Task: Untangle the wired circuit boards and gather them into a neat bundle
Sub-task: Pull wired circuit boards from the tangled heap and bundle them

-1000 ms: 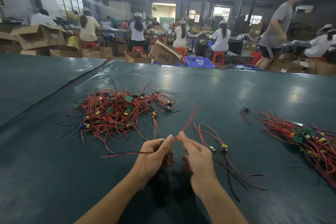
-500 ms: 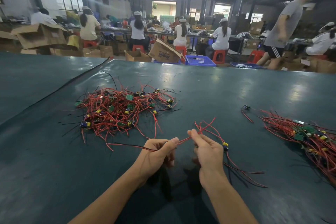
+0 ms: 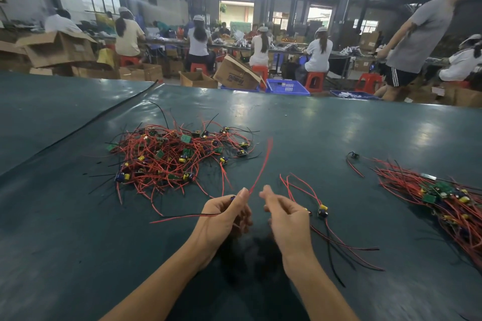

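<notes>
The worktop (image 3: 339, 138) is a wide dark green sheet, a little shiny under the ceiling lamps. Behind it is a big workshop: people sit on red stools (image 3: 314, 81) at long tables, with cardboard boxes (image 3: 60, 49) and a blue crate (image 3: 287, 86) on the floor, and one person in a grey shirt (image 3: 417, 39) walks at the right.

My left hand (image 3: 224, 216) is just above the worktop, and its fingers (image 3: 241, 197) pinch one wired board. Its red wire (image 3: 260, 167) rises, blurred, from my thumb, and its other wires (image 3: 182, 216) trail to the left on the sheet. My right hand (image 3: 287, 219) is just beside it, with fingers (image 3: 264, 190) half curled and apart from the wire.

The tangled pile (image 3: 172, 156) lies beyond my left hand. Two loose boards (image 3: 323, 210) lie just right of my right hand. The gathered bundle (image 3: 448, 203) is well apart, at the right edge.

Half a second ago both hands pinched the red wire, stretched between them. Now the right one has let it go, and the wire swings up.
</notes>
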`<state>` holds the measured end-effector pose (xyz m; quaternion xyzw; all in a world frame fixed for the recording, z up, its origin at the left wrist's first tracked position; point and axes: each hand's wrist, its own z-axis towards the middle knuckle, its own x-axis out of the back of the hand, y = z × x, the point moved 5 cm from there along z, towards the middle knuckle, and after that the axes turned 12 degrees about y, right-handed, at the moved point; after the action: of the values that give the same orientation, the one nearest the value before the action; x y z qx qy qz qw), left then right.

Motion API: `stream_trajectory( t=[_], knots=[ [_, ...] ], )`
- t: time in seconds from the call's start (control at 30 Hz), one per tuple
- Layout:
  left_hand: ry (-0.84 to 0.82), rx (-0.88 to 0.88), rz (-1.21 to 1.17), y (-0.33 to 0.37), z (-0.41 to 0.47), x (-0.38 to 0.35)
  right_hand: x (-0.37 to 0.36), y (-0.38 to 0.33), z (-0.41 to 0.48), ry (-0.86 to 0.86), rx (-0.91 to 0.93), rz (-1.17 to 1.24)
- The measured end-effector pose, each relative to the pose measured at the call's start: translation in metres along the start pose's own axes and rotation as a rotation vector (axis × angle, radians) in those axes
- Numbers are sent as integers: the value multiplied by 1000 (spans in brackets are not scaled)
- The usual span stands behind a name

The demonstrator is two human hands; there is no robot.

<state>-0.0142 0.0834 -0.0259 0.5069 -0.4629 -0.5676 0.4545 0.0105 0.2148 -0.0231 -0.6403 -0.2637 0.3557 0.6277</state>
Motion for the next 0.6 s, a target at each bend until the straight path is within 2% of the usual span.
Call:
stream_trajectory(
  t=[0.1, 0.17, 0.3, 0.43, 0.6],
  knots=[
    [-50, -50, 26, 0, -1, -4, -13, -2, -15, -177, 19, -33],
    [-91, -83, 46, 1, -3, -6, -12, -3, -17, -183, -20, -20],
    [-134, -187, 176, 3, -5, -8, -5, -4, -10, -91, -61, 5],
    [-148, -270, 254, 5, -8, -6, 6, -6, 4, 16, -212, 179],
    [-124, -255, 323, 3, -6, 0, 27, -8, 23, 169, -309, 306]
  ],
)
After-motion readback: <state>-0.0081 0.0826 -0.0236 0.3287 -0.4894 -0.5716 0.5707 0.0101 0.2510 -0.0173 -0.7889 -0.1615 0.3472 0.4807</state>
